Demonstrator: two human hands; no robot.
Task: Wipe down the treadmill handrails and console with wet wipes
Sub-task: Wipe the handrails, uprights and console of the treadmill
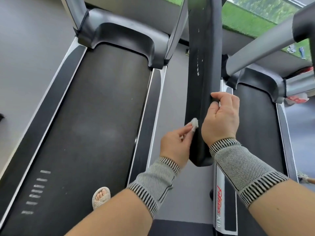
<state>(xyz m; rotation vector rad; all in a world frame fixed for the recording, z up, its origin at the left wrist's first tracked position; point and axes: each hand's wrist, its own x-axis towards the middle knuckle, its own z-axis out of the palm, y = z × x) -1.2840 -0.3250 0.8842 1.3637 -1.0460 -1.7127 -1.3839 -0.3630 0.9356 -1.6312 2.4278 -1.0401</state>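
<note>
both hands work the black handrail (203,68) at centre frame — the right hand (221,120) curled round it to steady, the left hand (175,145) pinching a balled wet wipe (194,124) against its near end — which likely wants firm, overlapping strokes upward.

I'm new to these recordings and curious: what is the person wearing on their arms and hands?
Both hands, left hand and right hand, are bare. Each wrist has a grey knitted mesh wrist sleeve with black-and-cream striped edges; the forearms are uncovered.
</note>
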